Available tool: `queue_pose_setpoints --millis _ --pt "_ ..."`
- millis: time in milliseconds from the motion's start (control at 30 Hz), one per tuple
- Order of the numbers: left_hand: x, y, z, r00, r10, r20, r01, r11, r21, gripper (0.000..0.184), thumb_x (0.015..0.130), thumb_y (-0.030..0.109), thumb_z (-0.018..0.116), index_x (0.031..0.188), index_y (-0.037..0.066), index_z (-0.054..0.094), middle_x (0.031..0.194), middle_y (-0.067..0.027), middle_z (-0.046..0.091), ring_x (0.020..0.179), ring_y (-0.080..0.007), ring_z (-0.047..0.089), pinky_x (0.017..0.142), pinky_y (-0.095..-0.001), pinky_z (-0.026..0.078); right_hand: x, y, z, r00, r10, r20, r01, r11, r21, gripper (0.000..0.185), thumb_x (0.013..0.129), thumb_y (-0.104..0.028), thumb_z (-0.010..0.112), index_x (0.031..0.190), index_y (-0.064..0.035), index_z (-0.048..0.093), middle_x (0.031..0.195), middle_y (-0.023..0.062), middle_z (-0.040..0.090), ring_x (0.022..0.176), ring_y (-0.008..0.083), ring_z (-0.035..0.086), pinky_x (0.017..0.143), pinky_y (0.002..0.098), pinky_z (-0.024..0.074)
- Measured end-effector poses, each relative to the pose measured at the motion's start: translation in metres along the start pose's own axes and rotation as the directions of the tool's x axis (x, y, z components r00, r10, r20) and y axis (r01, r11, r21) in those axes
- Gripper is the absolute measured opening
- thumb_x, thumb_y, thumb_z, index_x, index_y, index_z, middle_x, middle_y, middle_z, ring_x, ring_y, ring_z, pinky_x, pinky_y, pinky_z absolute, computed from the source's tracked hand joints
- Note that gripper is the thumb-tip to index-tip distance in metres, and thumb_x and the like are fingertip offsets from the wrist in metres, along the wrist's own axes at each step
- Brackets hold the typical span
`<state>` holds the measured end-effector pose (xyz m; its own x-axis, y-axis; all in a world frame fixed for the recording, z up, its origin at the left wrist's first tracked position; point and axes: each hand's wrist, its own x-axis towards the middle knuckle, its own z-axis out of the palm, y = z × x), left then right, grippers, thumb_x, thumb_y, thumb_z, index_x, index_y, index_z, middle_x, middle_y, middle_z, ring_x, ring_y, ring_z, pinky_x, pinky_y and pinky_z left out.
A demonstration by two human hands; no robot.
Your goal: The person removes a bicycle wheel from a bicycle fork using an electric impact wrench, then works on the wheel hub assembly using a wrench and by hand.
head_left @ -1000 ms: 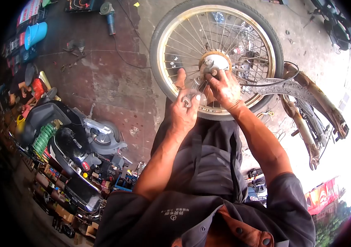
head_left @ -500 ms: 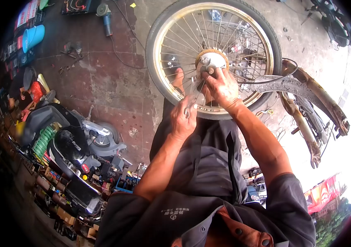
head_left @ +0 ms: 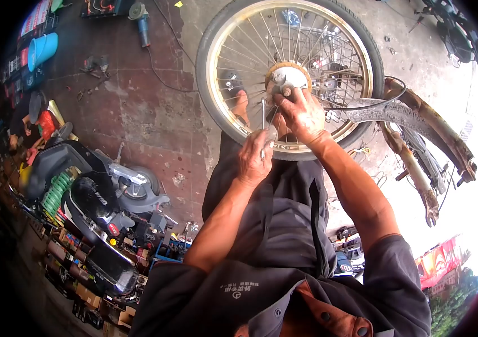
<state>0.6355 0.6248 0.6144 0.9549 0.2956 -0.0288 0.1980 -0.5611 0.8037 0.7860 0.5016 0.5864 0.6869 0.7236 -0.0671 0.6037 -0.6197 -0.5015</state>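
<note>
1. While the left hand (head_left: pixel 255 156) clamps its fingers around a slim silver metal wrench (head_left: pixel 263 115), the shaft juts beyond them.
2. Bent right hand (head_left: pixel 303 115) fingers touch the round silver-white metal hub (head_left: pixel 297 78) at their tips; whether they grip, one cannot tell.

tyre (head_left: pixel 202 73): top cropped | hub (head_left: pixel 295 79): partly covered | wrench (head_left: pixel 263 114): middle apparently hidden

1. Round silver metal wheel rim with rust stains (head_left: pixel 288 147): dark lettering, partly legible as "XI".
2. Dark grey cloth shirt (head_left: pixel 202 300): white Chinese characters and a round logo, too small to read.
3. Glossy black rounded casing (head_left: pixel 85 194): white lettering, illegible.
</note>
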Motion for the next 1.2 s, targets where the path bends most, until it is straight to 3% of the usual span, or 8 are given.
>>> queue_pose_setpoints --millis 633,933,967,1033,1100,1133,1200 --pt "0.003 0.004 0.005 1.0 -0.012 -0.026 0.011 0.999 -0.042 0.029 0.09 0.005 0.061 0.118 -0.003 0.054 0.105 -0.0219 0.064 0.093 -0.041 0.064 0.082 -0.0445 0.052 0.003 0.0 -0.003 1.0 -0.008 0.018 0.008 1.0 -0.008 0.039 0.073 -0.019 0.071 0.112 -0.0192 0.067 0.103 0.0054 0.058 0.089 0.027 0.059 0.072 0.039 0.0514" --pt "0.036 0.01 -0.016 0.992 -0.123 -0.012 0.122 0.991 -0.055 0.021 0.091 0.013 0.06 0.107 -0.002 0.061 0.093 -0.0205 0.066 0.084 -0.0398 0.065 0.076 -0.0435 0.052 0.002 0.001 -0.001 0.999 -0.014 0.042 0.015 1.0 -0.018 0.038 0.072 -0.015 0.067 0.11 -0.021 0.068 0.102 0.0045 0.055 0.091 0.0243 0.057 0.07 0.0379 0.0488" --pt "0.046 0.008 -0.019 0.997 -0.079 -0.023 0.078 0.996 -0.042 0.02 0.092 0.015 0.058 0.104 -0.001 0.061 0.081 -0.0177 0.066 0.075 -0.0345 0.067 0.071 -0.0419 0.052 0.002 0.001 -0.001 0.999 -0.021 0.046 0.021 1.0 -0.021 0.038 0.072 -0.015 0.067 0.11 -0.0209 0.068 0.102 0.0044 0.055 0.091 0.0241 0.057 0.07 0.0378 0.0487" --pt "0.064 -0.003 -0.021 0.99 -0.142 0.006 0.142 0.989 -0.051 0.021 0.093 0.017 0.057 0.103 -0.001 0.062 0.072 -0.0143 0.065 0.065 -0.0278 0.066 0.062 -0.0395 0.051 0.002 0.003 0.002 0.999 -0.047 0.013 0.047 0.998 -0.038 0.038 0.073 -0.015 0.066 0.11 -0.0209 0.068 0.101 0.0043 0.055 0.09 0.0239 0.057 0.07 0.0376 0.0487" --pt "0.097 -0.028 -0.02 0.933 -0.343 0.109 0.35 0.936 -0.046 0.022 0.093 0.019 0.056 0.1 -0.001 0.063 0.063 -0.0097 0.062 0.055 -0.02 0.062 0.052 -0.036 0.048 0.002 0.006 0.003 0.998 -0.057 0.004 0.057 0.997 -0.05 0.038 0.073 -0.015 0.066 0.11 -0.0207 0.068 0.1 0.0041 0.055 0.089 0.0237 0.057 0.069 0.0373 0.0487" --pt "0.121 -0.047 -0.016 0.843 -0.502 0.195 0.515 0.857 -0.019 0.022 0.093 0.02 0.056 0.097 0.0 0.064 0.059 -0.0069 0.06 0.049 -0.0155 0.058 0.045 -0.0336 0.045 0.001 0.006 0.003 0.998 -0.055 0.013 0.055 0.997 -0.049 0.038 0.073 -0.015 0.066 0.11 -0.0205 0.068 0.099 0.004 0.054 0.089 0.0236 0.057 0.07 0.0372 0.0487" --pt "0.182 -0.048 -0.024 0.574 -0.708 0.411 0.809 0.568 -0.15 0.025 0.09 0.024 0.058 0.085 0.0 0.062 0.063 -0.01 0.06 0.046 -0.0198 0.056 0.045 -0.0365 0.045 -0.001 0.002 0.002 0.999 -0.046 0.028 0.048 0.998 -0.04 0.037 0.073 -0.015 0.066 0.11 -0.0203 0.068 0.099 0.0038 0.054 0.088 0.0234 0.057 0.069 0.0368 0.0487"
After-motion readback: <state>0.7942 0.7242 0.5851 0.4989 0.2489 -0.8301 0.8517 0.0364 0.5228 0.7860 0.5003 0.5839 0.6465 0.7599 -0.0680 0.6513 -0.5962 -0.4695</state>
